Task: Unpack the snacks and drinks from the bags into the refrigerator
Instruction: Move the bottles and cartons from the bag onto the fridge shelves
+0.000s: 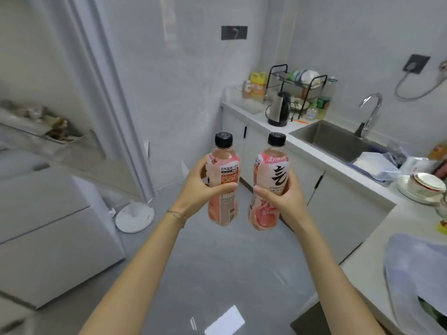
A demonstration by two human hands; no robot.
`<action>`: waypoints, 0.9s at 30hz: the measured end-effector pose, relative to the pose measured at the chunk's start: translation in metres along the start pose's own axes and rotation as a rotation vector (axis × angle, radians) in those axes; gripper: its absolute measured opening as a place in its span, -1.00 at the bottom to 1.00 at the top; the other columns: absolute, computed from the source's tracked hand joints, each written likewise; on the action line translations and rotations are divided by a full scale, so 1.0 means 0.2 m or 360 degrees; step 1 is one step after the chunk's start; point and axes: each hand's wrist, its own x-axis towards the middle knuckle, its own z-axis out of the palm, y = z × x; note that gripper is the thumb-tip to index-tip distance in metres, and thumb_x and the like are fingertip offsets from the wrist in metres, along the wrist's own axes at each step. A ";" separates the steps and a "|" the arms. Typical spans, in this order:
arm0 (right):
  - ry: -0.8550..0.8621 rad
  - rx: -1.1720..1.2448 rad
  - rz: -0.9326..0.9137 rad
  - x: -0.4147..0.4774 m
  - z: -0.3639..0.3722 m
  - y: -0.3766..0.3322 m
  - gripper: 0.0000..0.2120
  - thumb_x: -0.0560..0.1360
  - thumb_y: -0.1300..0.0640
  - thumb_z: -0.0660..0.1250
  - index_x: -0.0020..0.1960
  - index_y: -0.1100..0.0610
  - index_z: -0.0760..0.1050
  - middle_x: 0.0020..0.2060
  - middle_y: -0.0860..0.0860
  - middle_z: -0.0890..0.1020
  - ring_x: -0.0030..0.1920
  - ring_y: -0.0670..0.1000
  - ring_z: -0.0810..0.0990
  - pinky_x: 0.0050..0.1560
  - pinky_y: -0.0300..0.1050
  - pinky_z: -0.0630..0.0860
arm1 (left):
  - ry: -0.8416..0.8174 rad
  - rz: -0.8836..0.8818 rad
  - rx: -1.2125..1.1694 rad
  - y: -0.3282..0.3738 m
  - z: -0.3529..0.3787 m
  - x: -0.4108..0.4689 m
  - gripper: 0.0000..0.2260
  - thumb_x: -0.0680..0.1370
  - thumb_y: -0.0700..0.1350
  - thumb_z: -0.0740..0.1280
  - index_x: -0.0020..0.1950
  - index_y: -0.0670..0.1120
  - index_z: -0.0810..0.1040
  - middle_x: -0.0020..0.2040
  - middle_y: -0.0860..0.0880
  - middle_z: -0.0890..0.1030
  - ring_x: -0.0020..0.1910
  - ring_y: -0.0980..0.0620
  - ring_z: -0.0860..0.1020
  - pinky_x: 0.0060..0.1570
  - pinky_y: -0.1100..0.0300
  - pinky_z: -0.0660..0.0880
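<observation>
I hold two pink drink bottles with black caps upright in front of me, over the grey floor. My left hand [202,189] grips the left bottle [223,165] around its middle. Around the label of the right bottle [269,170] my right hand [281,198] is wrapped. The white refrigerator [48,226] stands low at the left, its doors closed. A whitish plastic bag [416,269] lies on the counter at the lower right, with something green showing in its opening.
The counter [377,257] runs along the right with a steel sink [336,141] and tap, a kettle [279,110], a dish rack [300,85], stacked bowls [425,184] and another bag [377,165]. A white round fan base [134,217] stands on the floor by the refrigerator.
</observation>
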 end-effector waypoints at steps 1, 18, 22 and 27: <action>-0.0044 0.0022 -0.0023 0.00 0.11 -0.03 -0.35 0.20 0.00 0.56 0.23 0.00 0.43 0.00 -0.05 0.63 -0.04 -0.14 0.64 -0.19 -0.31 0.56 | 0.0041 0.0011 0.0024 0.01 -0.12 -0.05 -0.45 0.28 0.11 0.58 0.18 0.33 0.45 0.09 0.23 0.62 0.13 0.19 0.57 0.02 0.25 0.55; -0.0641 0.0238 -0.0233 -0.16 1.97 -0.55 -0.37 0.26 0.10 0.62 0.25 0.00 0.44 0.00 -0.08 0.65 -0.01 -0.13 0.65 -0.16 -0.30 0.57 | 0.0620 0.0019 0.0357 0.13 -1.90 -0.73 -0.54 0.29 0.02 0.53 0.13 0.19 0.47 -0.06 0.31 0.64 0.00 0.27 0.59 -0.13 0.40 0.52; -0.0733 0.0247 -0.0292 -0.13 2.27 -0.65 -0.31 0.20 -0.06 0.59 0.28 -0.03 0.43 0.01 -0.10 0.65 0.01 -0.12 0.64 -0.13 -0.26 0.59 | 0.0776 0.0007 0.0383 0.11 -2.18 -0.78 -0.50 0.26 0.06 0.61 0.10 0.16 0.47 -0.01 0.19 0.63 -0.01 0.27 0.59 -0.15 0.43 0.50; -0.0866 0.0261 -0.0373 0.00 2.63 -0.76 -0.29 0.19 -0.09 0.59 0.29 -0.08 0.42 0.03 -0.12 0.63 0.03 -0.11 0.64 -0.03 -0.11 0.63 | 0.0936 -0.0009 0.0411 0.10 -2.50 -0.74 -0.48 0.27 0.11 0.58 0.16 0.14 0.47 0.05 0.13 0.63 0.02 0.20 0.60 -0.13 0.38 0.54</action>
